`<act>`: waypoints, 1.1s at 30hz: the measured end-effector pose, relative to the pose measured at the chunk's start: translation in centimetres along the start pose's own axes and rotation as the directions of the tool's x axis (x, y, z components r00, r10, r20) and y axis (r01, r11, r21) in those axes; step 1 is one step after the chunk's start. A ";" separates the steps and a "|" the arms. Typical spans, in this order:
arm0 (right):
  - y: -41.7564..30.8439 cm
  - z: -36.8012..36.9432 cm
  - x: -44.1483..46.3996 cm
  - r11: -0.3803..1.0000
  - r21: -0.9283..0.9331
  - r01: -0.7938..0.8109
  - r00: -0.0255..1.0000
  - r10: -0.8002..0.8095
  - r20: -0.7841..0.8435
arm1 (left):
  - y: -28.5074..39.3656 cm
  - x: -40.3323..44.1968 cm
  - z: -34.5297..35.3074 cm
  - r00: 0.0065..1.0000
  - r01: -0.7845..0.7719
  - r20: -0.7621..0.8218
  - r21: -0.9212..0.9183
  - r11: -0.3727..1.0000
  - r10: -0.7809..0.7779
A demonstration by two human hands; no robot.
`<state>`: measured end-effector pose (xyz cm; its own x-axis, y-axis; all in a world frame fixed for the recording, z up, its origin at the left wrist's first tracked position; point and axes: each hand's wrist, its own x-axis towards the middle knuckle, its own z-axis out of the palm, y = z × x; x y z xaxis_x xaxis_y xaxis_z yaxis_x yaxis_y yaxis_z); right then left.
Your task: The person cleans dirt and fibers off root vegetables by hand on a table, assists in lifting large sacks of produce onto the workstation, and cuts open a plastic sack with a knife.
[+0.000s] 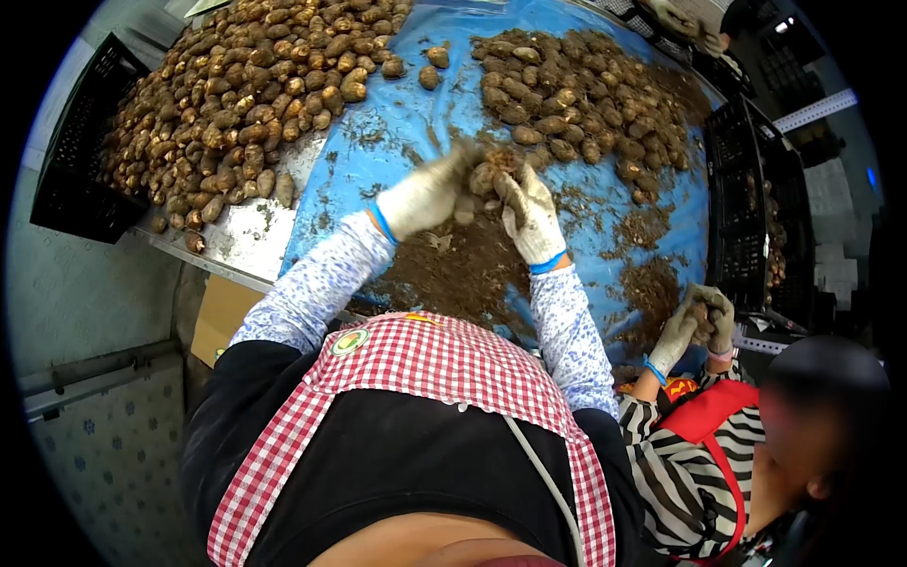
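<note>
Above the blue sheet (364, 180), my right hand (532, 215) in a soiled white glove grips a brown, hairy taro (484, 180). My left hand (425, 197), gloved the same way, is beside the taro, and its fingers are smeared by motion. Whether they touch the taro I cannot make out. Below both hands lies a heap of dark soil and root fibres (453, 269). Past the right hand is a pile of dirty, rooty taros (576, 94). A larger pile of cleaner taros (255, 90) spreads at the far left.
A black crate (80, 142) stands at the left edge of the metal table (250, 236). More black crates (742, 203) line the right side. At lower right, a co-worker's gloved hands (694, 326) hold a taro. Another gloved hand (675, 17) shows at the top right.
</note>
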<state>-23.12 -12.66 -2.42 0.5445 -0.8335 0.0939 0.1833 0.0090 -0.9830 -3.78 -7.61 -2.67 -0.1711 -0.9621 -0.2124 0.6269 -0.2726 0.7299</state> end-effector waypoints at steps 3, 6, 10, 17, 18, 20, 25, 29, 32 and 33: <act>-1.2 0.3 -1.7 0.967 -0.255 0.026 0.984 -0.069 -0.162 | -2.1 0.6 4.1 0.962 0.181 -0.198 -0.049 0.982 -0.187; -2.1 -0.2 -3.3 0.605 -0.764 0.226 0.934 -0.358 -0.007 | -3.5 0.2 5.5 0.949 0.216 -0.223 -0.055 0.975 -0.223; -2.0 0.7 -4.7 0.416 -0.853 0.316 0.843 -0.536 0.051 | -4.5 -0.4 6.4 0.954 0.119 -0.281 0.047 0.992 -0.101; -1.2 2.8 -6.0 0.752 0.645 -0.134 0.955 0.271 -0.117 | -2.8 -3.8 8.5 0.752 -0.431 0.321 0.900 0.061 0.576; -0.4 2.9 -6.1 0.758 0.629 -0.170 0.929 0.337 -0.155 | -3.5 -3.4 8.0 0.710 -0.483 0.365 0.875 0.038 0.602; 0.4 3.6 -6.4 0.765 0.598 -0.238 0.858 0.454 -0.240 | -3.1 -3.0 7.8 0.806 -0.481 0.238 0.797 0.365 0.543; 0.6 -0.7 -7.8 0.882 -0.447 0.149 0.930 -0.279 -0.240 | -0.9 -4.6 8.7 0.984 -0.062 -0.143 0.277 0.959 0.105; -3.1 0.4 -8.5 0.718 -0.692 -0.072 0.969 -0.115 -0.219 | -1.3 -4.9 8.6 0.997 -0.034 -0.056 0.249 0.968 0.050; -5.2 2.2 -8.6 0.455 -0.862 0.222 0.918 -0.396 0.027 | -2.6 -3.7 7.2 0.998 0.065 -0.040 0.206 0.976 -0.058; -4.3 2.2 -8.4 0.436 -0.865 0.249 0.886 -0.463 0.022 | -2.8 -3.5 7.0 0.993 0.111 -0.061 0.197 0.974 -0.101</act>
<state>-26.72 -4.45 1.40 0.4151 -0.7305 0.5422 -0.4923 -0.6816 -0.5414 -10.29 -3.53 0.62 -0.1868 -0.9274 -0.3242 0.4422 -0.3741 0.8152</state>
